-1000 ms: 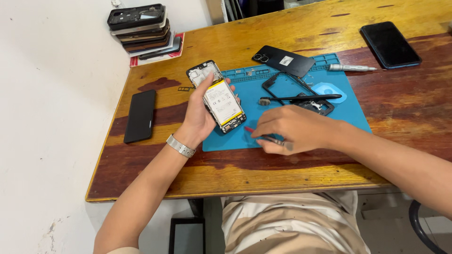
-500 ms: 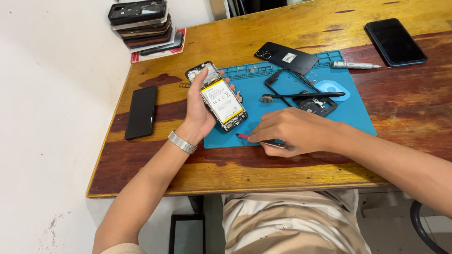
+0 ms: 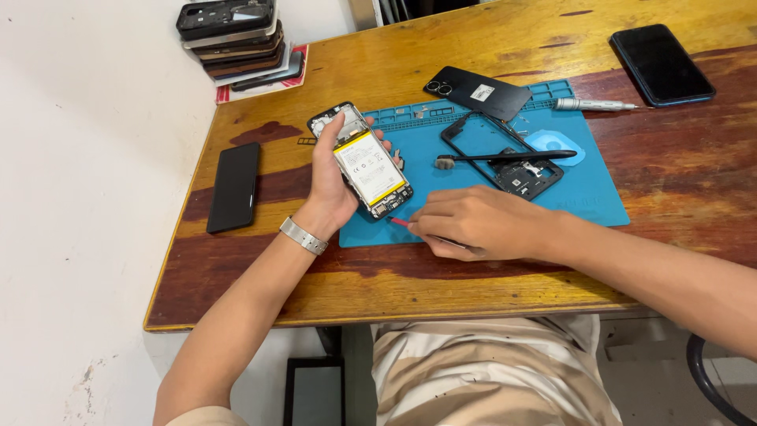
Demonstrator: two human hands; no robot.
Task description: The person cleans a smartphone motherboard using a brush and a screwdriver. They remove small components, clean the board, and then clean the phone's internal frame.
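Two hands busy: your left hand (image 3: 331,185) grips the opened phone (image 3: 361,162) above the blue mat (image 3: 583,185), your right hand (image 3: 481,223) pinches a red-tipped tool (image 3: 398,222).

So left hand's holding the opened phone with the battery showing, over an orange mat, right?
Not quite: the head view shows the mat is blue, not orange. The rest holds: the left hand grips the opened phone with its battery showing.
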